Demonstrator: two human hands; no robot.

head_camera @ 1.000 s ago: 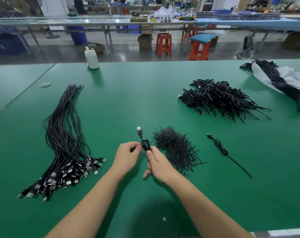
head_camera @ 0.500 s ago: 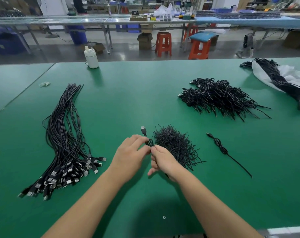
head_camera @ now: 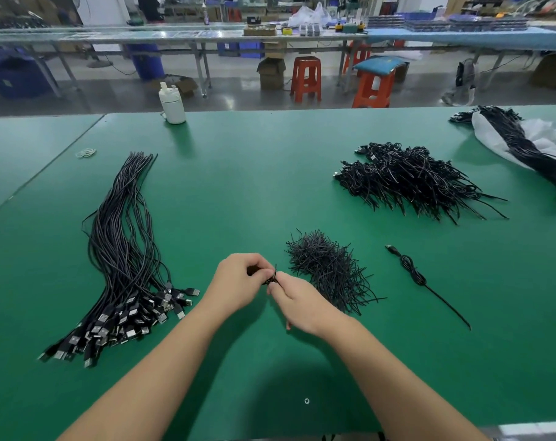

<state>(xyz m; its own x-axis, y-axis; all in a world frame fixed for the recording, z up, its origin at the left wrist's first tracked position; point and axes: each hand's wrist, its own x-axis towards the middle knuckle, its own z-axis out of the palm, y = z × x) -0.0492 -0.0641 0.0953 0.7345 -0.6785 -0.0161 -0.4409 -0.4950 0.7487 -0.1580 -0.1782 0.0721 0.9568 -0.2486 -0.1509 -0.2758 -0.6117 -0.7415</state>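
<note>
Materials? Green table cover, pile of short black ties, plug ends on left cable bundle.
Green table cover: likely matte rubber or vinyl mat, faint sheen. Pile of short black ties: probably plastic-coated wire, holding stiff kinks. Plug ends: shiny metal shells, black moulded plastic bodies.

— Where is the head view looking from?
— Above the near edge of the green table (head_camera: 270,192), facing forward and down. The left hand (head_camera: 236,283) and right hand (head_camera: 302,305) sit close beneath; far benches (head_camera: 206,33) fill the top
</note>
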